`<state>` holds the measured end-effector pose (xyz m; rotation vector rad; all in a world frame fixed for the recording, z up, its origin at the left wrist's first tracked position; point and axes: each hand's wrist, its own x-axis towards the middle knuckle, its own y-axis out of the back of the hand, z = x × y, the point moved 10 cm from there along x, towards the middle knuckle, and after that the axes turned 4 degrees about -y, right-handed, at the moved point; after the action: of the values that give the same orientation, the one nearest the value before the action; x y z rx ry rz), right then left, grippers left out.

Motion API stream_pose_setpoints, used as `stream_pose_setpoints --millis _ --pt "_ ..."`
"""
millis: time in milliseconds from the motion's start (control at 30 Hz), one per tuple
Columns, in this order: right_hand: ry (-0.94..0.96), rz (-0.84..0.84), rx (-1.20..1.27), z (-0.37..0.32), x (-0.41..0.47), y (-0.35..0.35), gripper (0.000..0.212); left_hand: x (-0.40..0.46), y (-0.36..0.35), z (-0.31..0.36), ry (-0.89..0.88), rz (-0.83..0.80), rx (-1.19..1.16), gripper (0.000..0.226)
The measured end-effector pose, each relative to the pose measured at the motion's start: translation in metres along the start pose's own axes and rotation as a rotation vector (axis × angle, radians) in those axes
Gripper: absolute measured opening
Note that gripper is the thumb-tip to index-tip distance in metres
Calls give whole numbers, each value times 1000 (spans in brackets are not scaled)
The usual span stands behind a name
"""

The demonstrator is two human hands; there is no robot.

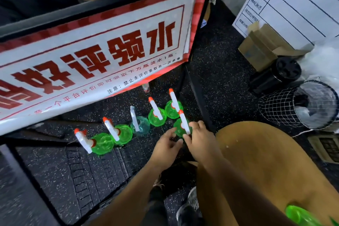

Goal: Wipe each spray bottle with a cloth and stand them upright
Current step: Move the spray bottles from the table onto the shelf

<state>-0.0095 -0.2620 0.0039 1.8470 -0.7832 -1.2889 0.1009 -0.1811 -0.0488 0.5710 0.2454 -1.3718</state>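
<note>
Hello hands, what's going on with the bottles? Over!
Both hands on the nearest green bottle: left hand, right hand. Five others upright. No cloth visible. Nothing blocking.

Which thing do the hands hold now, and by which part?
The right hand holds the nearest green spray bottle by its white spray head. The left hand is beside the bottle, holding nothing.

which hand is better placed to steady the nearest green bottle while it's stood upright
Right, probably. The right hand is already at the white sprayer of the nearest green bottle, fingers against it. The left hand sits just short of the bottle, fingers open.
</note>
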Motion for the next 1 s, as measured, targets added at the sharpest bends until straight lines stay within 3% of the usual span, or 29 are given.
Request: stream_pose_setpoints --millis 200,333,467,700,1000 --pt "134 16 393 41 -51 12 40 -27 -1 40 -171 -6 45 42" --pt "43 55 627 105 -84 11 39 -41 -25 61 -230 -63 79 45" --pt "-96 169 833 192 -123 5 70 -48 -87 77 -267 -196 140 44" --pt "-367 318 871 329 -216 -7 41 -75 -226 106 -306 -483 254 44" --pt "-673 491 979 456 -338 -72 41 -127 -381 113 -340 -762 423 45"
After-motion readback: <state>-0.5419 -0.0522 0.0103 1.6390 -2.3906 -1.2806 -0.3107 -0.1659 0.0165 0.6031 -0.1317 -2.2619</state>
